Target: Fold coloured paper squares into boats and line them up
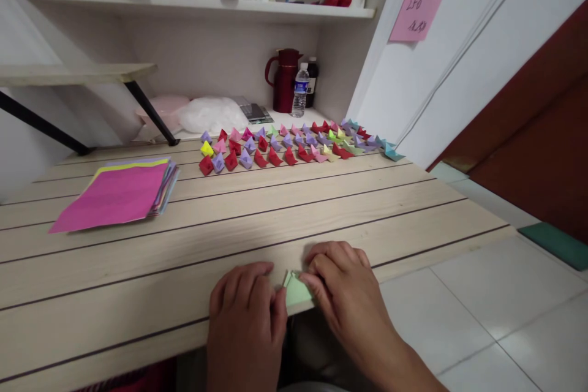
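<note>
A small piece of folded light-green paper (297, 291) lies at the table's front edge, between my two hands. My left hand (245, 300) is curled, its thumb against the paper's left side. From the right, my right hand (342, 285) pinches the paper's upper right part with thumb and fingers. The paper has a raised fold near its top; its outer parts are hidden under my fingers. Farther back stand rows of small folded paper boats (275, 150) in red, purple, pink, yellow and green.
A stack of coloured paper sheets (114, 193), magenta on top, lies at the left. Behind the boats are a dark red jug (285, 82), a water bottle (300, 90) and a white plastic bag (212, 114). A black-legged raised shelf (78, 75) stands back left.
</note>
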The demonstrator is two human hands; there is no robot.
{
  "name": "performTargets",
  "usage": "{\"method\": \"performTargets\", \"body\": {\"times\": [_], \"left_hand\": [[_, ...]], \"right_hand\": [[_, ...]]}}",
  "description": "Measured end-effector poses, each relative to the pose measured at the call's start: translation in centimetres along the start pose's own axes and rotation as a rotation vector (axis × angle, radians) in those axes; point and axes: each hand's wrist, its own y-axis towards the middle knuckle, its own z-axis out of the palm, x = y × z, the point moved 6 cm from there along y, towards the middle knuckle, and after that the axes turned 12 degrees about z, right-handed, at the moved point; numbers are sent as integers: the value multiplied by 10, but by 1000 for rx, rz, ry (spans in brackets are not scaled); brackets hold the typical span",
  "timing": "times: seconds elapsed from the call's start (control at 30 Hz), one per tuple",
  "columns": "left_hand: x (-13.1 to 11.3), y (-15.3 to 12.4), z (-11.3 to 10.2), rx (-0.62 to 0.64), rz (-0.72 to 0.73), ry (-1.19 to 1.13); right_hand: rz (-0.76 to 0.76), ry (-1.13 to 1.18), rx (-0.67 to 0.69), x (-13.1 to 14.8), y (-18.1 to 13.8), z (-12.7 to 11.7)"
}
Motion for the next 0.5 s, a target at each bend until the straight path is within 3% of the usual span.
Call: {"method": "performTargets", "body": {"times": [0.27,0.5], "left_hand": [[-4,-4,-6,-30,-6,6],[-1,-13,-8,-101,44,-121]], "right_hand": [[-22,-9,-22,-1,-2,2],[-307,85,9,-3,-18,-5]]}}
